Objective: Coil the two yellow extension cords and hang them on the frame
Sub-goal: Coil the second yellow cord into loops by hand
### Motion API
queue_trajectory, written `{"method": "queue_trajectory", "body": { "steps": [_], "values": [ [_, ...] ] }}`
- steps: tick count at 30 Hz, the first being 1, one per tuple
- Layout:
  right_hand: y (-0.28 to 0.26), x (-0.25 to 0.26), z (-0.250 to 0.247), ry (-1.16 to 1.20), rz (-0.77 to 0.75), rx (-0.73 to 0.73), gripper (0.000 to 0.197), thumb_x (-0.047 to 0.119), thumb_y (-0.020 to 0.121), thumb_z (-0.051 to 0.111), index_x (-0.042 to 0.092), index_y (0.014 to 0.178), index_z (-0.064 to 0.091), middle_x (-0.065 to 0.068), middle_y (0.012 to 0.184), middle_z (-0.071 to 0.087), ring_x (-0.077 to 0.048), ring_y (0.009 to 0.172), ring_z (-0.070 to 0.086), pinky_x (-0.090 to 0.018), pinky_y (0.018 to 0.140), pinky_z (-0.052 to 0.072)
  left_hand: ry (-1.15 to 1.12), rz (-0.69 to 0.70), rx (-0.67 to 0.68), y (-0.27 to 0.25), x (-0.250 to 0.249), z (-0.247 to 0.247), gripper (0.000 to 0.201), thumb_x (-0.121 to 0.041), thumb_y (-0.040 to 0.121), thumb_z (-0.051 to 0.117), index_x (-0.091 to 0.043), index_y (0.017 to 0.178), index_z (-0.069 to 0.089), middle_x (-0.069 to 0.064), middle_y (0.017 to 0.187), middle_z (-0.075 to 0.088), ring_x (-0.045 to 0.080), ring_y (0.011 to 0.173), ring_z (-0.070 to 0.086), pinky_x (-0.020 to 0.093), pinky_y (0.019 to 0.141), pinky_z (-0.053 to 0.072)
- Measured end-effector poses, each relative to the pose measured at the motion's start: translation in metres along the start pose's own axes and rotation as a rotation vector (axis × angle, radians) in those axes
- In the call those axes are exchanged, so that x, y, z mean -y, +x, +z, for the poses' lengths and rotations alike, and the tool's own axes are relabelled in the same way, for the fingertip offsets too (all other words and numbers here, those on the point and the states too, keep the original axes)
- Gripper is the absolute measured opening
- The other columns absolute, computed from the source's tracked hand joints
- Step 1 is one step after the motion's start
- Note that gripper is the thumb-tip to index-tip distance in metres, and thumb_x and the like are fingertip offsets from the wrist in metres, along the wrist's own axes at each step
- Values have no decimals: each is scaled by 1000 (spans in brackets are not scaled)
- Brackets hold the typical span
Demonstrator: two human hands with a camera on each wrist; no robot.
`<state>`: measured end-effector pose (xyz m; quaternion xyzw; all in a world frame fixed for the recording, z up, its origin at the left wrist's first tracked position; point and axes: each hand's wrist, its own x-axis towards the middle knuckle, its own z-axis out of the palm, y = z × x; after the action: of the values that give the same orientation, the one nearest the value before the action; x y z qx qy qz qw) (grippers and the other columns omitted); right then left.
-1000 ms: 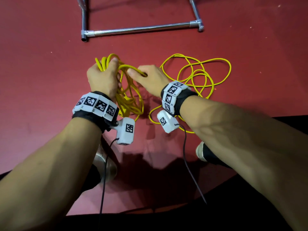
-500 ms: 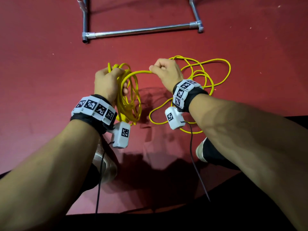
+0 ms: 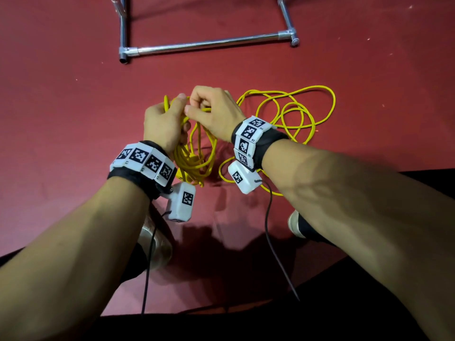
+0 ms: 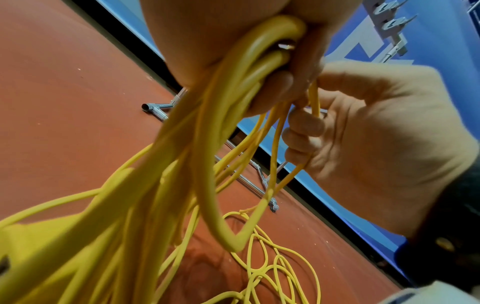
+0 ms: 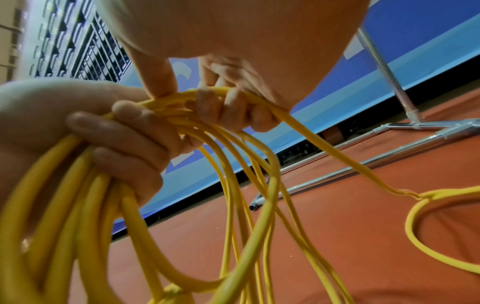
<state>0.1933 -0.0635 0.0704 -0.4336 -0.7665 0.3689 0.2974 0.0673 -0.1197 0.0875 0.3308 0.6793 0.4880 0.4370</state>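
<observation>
Closest to the person, the left hand [image 3: 164, 124] has its fingers wrapped tight around a fat bunch of yellow loops, the coil [image 3: 197, 158], which hangs down from the fist; right beside it, touching, the right hand [image 3: 213, 112] has its fingers curled round one strand of the same yellow cord and is bringing it up to the bunch; the thumb and fingers of the left hand would have to loosen a little to let the new loop in, and that is when some loops could slip out and the bunch could fall apart; the loops in the wrist views hang at different lengths and cross over each other, so a long one could catch on a short one and make a knot; a bit farther out, to the right, the loose cord [image 3: 295, 112] lies on the red floor [image 3: 61, 107] in messy rings that lie over each other; I cannot tell if this is the rest of the same cord or the second one; if the right hand pulls fast, those rings could tighten into a tangle or drag along; farthest away stands the metal frame [image 3: 206, 44], well apart from the hands, with nothing hanging on the part we can see, so a floppy coil could come undone on the way there.
</observation>
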Motion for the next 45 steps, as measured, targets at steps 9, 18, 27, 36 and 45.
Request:
{"method": "queue_trajectory", "body": {
  "steps": [9,18,27,36,45],
  "values": [
    [-13,-44,-10,-163,186,28,65,68,84,31,10,78,62,-8,70,63,-30,76,58,-39,79,47,-59,54,-109,10,-3,-13,35,-30,91,66,-20,61,49,1,45,41,15,35,32,21,39,29],
    [-1,-39,-36,-162,166,-101,49,56,87,59,18,59,47,2,49,37,-20,57,37,-38,66,42,51,28,65,4,-7,-14,22,-19,96,58,-11,75,59,1,49,59,17,34,48,21,38,39],
    [6,-5,-13,-182,-8,55,41,54,86,62,18,66,58,6,49,45,-14,53,43,-36,72,48,88,-12,34,1,3,-8,27,-32,91,62,-20,67,58,0,49,49,16,38,37,23,43,33],
    [-10,-46,-18,-299,224,97,74,78,84,35,9,63,51,-8,57,50,-35,73,52,-36,68,36,20,78,-122,11,0,-13,28,-28,91,65,-17,67,55,-1,49,47,12,37,40,21,40,32],
    [-9,-44,-25,-267,256,4,50,62,87,61,17,66,54,0,53,46,-31,68,47,-34,69,40,179,42,92,4,5,-8,28,-18,94,53,-13,67,59,1,52,59,16,37,49,24,42,42]
  ]
}}
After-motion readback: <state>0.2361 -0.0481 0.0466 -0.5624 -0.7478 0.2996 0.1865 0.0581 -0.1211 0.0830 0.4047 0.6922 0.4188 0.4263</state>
